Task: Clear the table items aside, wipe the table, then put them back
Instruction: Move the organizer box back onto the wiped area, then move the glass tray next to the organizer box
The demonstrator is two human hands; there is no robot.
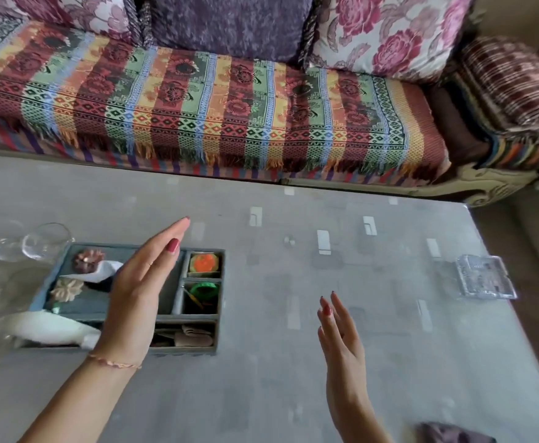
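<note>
While our hands hover flat over the smooth grey table (293, 394), we judge the clearing is only starting. Next comes lifting the compartmented grey tray (197, 350) under our left hand (137, 292), fingers straight and together, holding nothing. Our right hand (341, 343) hangs slightly spread, empty. Clear glasses (47, 241) stand left, a square glass ashtray (485, 276) right.

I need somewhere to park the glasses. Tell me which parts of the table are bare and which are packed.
Bare: the wide stretch between the compartment tray and the glass ashtray, and the strip of table along the sofa. Crowded: the left end, where the glasses and white cloth press round the tray.
</note>
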